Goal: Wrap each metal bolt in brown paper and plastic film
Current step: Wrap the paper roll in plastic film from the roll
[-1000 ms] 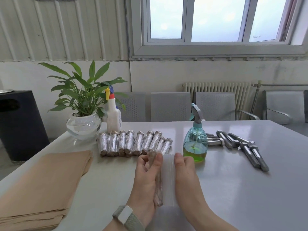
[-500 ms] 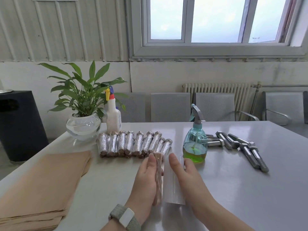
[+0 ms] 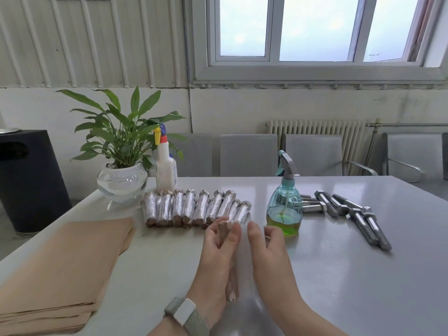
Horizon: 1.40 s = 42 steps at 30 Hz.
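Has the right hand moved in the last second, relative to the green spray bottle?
Yes. The right hand has drawn slightly back toward the person, its fingertips now lower beside the green spray bottle.

A paper-wrapped bolt [image 3: 230, 270] lies lengthwise on the clear plastic film [image 3: 244, 258], near the desk's front edge. Ten finished bundles [image 3: 196, 209] (film over brown paper) lie side by side behind it. Bare grey bolts [image 3: 349, 214] lie loosely heaped at right, and a stack of brown paper sheets [image 3: 60, 270] lies at left.
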Motion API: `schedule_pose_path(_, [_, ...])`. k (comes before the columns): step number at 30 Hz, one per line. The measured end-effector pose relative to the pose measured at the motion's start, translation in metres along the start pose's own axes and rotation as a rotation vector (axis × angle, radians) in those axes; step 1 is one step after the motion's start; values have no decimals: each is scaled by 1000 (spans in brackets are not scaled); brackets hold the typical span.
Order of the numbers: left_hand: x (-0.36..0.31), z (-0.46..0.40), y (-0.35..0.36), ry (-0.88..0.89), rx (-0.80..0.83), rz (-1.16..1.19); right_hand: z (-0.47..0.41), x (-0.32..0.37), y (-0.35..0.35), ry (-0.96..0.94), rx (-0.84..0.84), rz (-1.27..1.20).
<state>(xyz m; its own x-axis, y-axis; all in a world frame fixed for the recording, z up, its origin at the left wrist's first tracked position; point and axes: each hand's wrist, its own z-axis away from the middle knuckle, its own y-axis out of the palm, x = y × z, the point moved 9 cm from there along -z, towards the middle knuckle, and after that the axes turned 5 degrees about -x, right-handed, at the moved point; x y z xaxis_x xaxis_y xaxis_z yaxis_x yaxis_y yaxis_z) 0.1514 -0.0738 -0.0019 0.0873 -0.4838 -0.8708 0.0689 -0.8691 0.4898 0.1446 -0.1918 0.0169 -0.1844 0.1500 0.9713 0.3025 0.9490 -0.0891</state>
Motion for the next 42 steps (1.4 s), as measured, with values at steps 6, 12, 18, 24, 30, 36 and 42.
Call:
schedule_pose_path(6, [10, -7, -7, -71, -42, -16, 0, -15, 15, 223, 219, -155])
schedule_pose_path(12, [-5, -13, -21, 105, -117, -256, -1, -5, 8, 130, 184, -32])
schedule_pose_path(18, [-23, -10, -16, 274, -186, -330, -3, 8, 2, 33, 90, -1])
schedule_pose_path(24, [0, -5, -8, 18, -49, 10, 3, 3, 2, 33, 26, -7])
schedule_pose_path(30, [15, -6, -4, -192, -48, 115, -2, -12, 3, 131, 49, -23])
schedule_pose_path(36, [4, -11, -10, -67, -66, 32, 1, -14, 19, 235, 300, -134])
schedule_pose_path(42, [-6, -12, -17, 48, -96, -168, -5, -5, 9, 130, 193, -25])
